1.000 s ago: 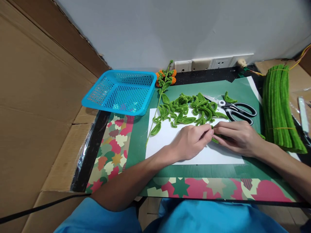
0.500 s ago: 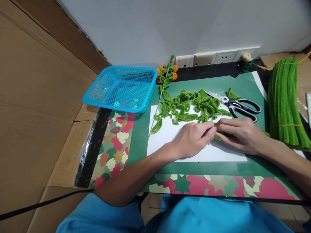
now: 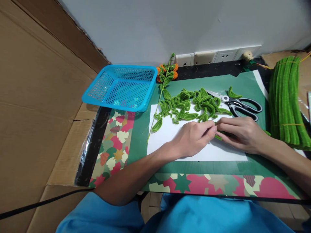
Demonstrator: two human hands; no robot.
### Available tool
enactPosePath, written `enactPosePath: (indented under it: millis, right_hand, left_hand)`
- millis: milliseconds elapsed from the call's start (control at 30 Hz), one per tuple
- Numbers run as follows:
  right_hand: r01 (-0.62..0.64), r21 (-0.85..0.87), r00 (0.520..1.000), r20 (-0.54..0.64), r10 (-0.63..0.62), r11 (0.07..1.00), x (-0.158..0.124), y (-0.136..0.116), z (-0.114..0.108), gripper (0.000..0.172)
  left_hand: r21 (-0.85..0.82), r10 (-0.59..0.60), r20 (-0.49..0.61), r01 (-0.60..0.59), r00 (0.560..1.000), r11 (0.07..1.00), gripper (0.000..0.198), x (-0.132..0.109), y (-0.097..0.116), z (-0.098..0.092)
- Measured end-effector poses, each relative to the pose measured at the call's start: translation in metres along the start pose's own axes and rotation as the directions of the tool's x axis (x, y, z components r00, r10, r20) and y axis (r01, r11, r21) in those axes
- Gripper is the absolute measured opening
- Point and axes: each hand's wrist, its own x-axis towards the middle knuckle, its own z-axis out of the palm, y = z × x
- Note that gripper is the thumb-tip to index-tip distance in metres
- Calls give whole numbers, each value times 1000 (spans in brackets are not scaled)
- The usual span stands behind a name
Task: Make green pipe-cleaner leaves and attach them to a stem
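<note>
My left hand (image 3: 194, 138) and my right hand (image 3: 239, 133) meet fingertip to fingertip over a white sheet of paper (image 3: 170, 136). Both pinch a short green pipe cleaner piece (image 3: 218, 137), most of it hidden under the fingers. Just beyond the hands lies a heap of bent green pipe cleaner leaves (image 3: 191, 105). A long green stem with leaves and orange flowers (image 3: 163, 87) lies to the left of the heap.
Black-handled scissors (image 3: 239, 105) lie behind my right hand. A bundle of straight green pipe cleaners (image 3: 286, 100) sits at the right. A blue mesh basket (image 3: 121, 87) stands at the back left. Cardboard walls (image 3: 36, 97) close the left side; wall sockets (image 3: 213, 56) run along the back.
The hands have kept pinching the same green piece, with only slight finger shifts. The camera view has tilted a little.
</note>
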Motion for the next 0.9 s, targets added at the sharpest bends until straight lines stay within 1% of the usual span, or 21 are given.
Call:
enactPosePath:
  millis: [267,500,900]
  right_hand:
    - [3,-3,1000,7,-3,1000,3,-2,-2,22]
    - [2,-9,1000,11,-1,1000,1,-2,-1,22]
    - [44,-35,999,34,-43,998,7,-4,-6,23]
  left_hand:
    - [25,-2,-3,2,1000,1000,36,0,1,0]
    - [-1,-1,7,1,1000,1000,36,0,0,0]
    - [1,5,6,-5,1000,1000,35,0,1,0]
